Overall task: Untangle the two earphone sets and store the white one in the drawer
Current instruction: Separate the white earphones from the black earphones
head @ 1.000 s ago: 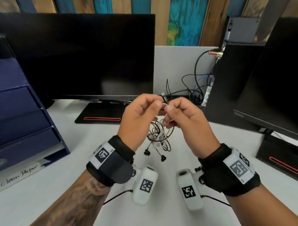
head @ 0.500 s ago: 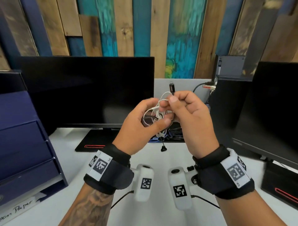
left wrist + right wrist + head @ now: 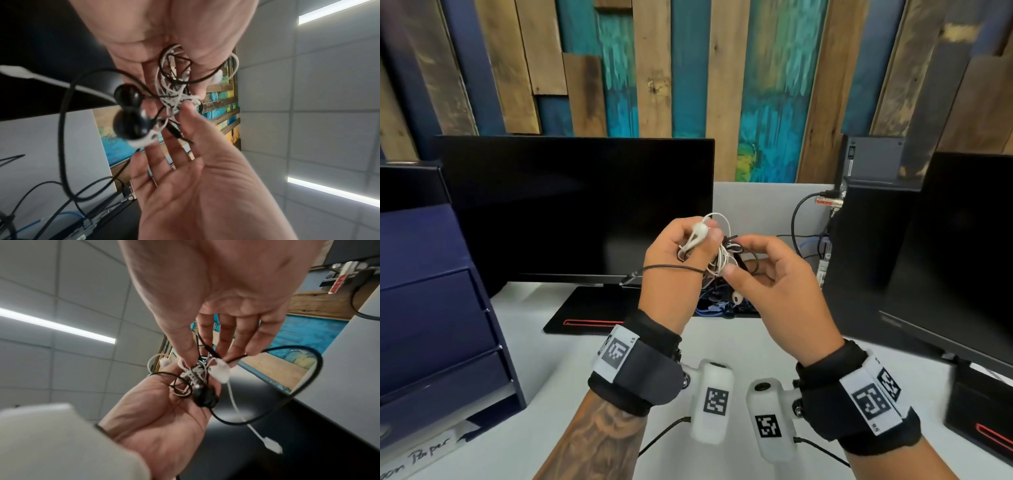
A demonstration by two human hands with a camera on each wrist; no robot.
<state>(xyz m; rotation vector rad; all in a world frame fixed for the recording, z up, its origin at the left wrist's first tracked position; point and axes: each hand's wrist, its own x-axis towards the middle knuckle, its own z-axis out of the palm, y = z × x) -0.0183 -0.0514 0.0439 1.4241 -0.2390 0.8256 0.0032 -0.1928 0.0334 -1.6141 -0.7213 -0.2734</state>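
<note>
Both hands were raised above the counter, in front of the left monitor. Left hand grip was clenched on the tangled bundle: white earphone set and black earphone set knotted together, one white bud sticking up by the thumb. Right hand pinched white strands of the knot with thumb and fingertips, other fingers loosely spread. A black cable loop crossed the back of the left hand. Blue drawer unit stood left of the monitor, shut.
</note>
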